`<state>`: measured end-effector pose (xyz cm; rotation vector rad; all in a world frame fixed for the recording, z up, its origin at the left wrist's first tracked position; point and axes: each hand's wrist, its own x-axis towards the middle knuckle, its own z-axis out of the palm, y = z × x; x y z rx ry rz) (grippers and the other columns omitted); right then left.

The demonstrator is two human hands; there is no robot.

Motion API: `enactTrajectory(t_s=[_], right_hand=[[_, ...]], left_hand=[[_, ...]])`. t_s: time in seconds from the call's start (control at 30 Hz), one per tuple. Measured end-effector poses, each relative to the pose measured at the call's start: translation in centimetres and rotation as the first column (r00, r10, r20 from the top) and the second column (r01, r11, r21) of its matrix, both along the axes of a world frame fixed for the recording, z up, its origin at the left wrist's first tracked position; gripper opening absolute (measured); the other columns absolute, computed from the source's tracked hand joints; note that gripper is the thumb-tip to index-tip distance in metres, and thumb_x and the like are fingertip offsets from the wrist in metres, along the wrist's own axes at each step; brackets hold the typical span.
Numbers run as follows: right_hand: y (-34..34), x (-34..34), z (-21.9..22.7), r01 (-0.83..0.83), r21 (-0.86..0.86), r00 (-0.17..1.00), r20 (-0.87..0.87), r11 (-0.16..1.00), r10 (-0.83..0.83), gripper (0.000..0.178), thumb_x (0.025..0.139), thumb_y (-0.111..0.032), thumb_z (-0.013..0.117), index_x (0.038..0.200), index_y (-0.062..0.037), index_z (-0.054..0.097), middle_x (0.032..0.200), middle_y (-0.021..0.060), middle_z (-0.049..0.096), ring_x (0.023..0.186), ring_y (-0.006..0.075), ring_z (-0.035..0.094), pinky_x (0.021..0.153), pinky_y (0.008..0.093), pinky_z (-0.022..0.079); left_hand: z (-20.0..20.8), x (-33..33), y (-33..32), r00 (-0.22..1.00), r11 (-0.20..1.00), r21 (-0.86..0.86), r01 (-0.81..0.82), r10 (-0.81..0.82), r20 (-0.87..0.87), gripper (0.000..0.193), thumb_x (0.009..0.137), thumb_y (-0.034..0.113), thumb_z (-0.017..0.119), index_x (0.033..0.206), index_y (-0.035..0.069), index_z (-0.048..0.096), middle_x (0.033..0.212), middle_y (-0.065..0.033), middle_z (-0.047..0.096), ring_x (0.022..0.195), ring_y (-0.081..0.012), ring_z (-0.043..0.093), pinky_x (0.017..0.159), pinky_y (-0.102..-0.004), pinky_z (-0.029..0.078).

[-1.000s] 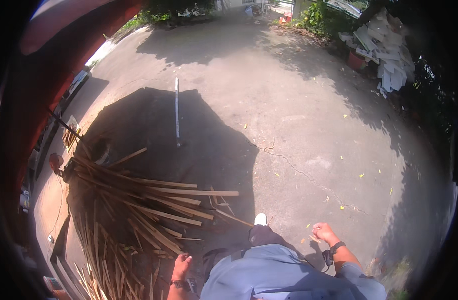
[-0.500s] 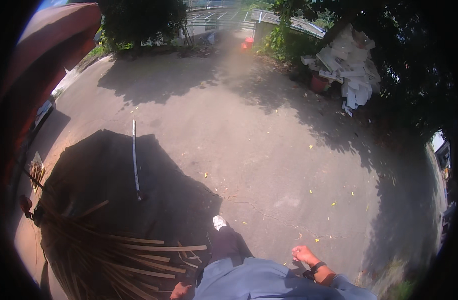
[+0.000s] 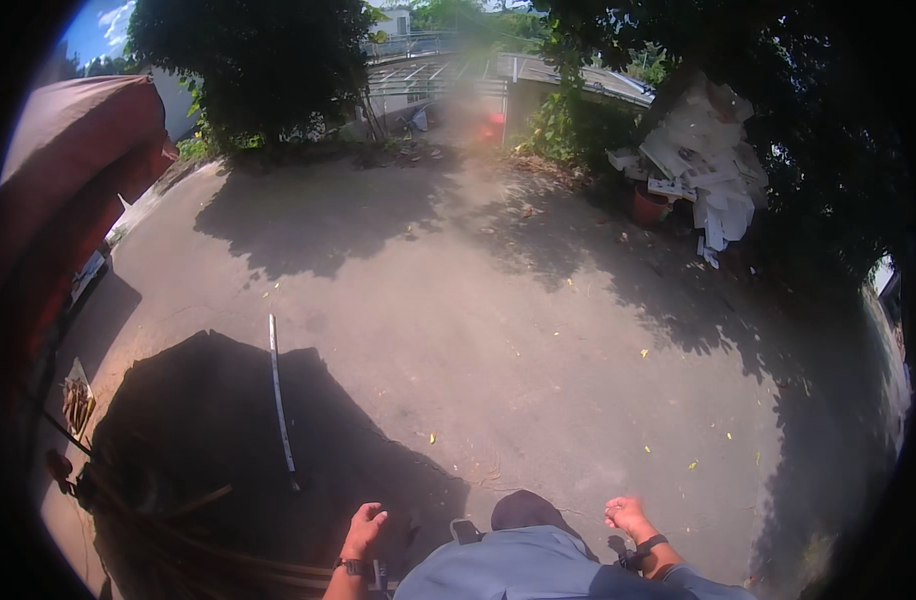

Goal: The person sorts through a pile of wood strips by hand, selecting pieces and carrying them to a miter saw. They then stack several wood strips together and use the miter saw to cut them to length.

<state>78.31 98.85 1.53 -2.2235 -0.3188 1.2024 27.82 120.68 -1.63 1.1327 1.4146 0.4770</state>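
My left hand [image 3: 365,528] is raised near the lower edge, with a dark band on its wrist. Its fingers are slightly bent, thumb apart, and nothing shows in them. To the right, my right hand [image 3: 629,516] hangs in front of the body with fingers curled in and no object visible. A dark band circles that wrist too. Nearest to my left hand are long thin wooden strips [image 3: 248,562], fanned out in dim shade at lower left. Ahead of them, a long narrow white strip [image 3: 279,405] lies on the pavement, mostly inside a dark shadow.
A faded red canopy [image 3: 88,130] stands at left. Sunlit pavement [image 3: 458,340] stretches ahead, dotted with yellow leaves. At far right, a heap of white pieces [image 3: 713,165] rises behind a reddish bucket [image 3: 650,206] under trees. A metal railing [image 3: 433,90] and red object [image 3: 493,127] are at the back.
The view has tilted up and moved forward, so the ground ahead sits lower. My left hand has come up into fuller view; the wooden strips have slipped toward the lower edge.
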Motion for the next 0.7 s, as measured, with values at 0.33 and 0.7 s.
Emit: enactTrajectory(t_s=[0.33, 0.7], right_hand=[[17.2, 0.5, -4.7, -0.467, -0.154, 0.882, -0.156, 0.871, 0.445, 0.009, 0.076, -0.012, 0.061, 0.075, -0.0032, 0.063, 0.065, 0.0023, 0.059, 0.054, 0.0097, 0.056, 0.049, 0.0234, 0.046], [46.9, 3.8, -7.3, -0.750, -0.069, 0.661, -0.098, 0.658, 0.744, 0.022, 0.076, -0.010, 0.061, 0.095, 0.0008, 0.061, 0.079, 0.0079, 0.062, 0.068, 0.0158, 0.062, 0.057, 0.0273, 0.051]], left_hand=[[-7.0, -7.5, -6.3, 0.919, 0.960, -0.248, -0.129, 0.022, -0.394, 0.045, 0.082, 0.028, 0.057, 0.115, -0.003, 0.050, 0.112, -0.0193, 0.055, 0.103, -0.0258, 0.054, 0.084, -0.0353, 0.045], [-5.0, -1.9, 1.2, 0.863, 0.914, 0.346, -0.214, 0.343, -0.372, 0.041, 0.084, 0.031, 0.057, 0.113, 0.003, 0.050, 0.099, -0.0148, 0.058, 0.084, -0.0229, 0.055, 0.069, -0.0367, 0.048]])
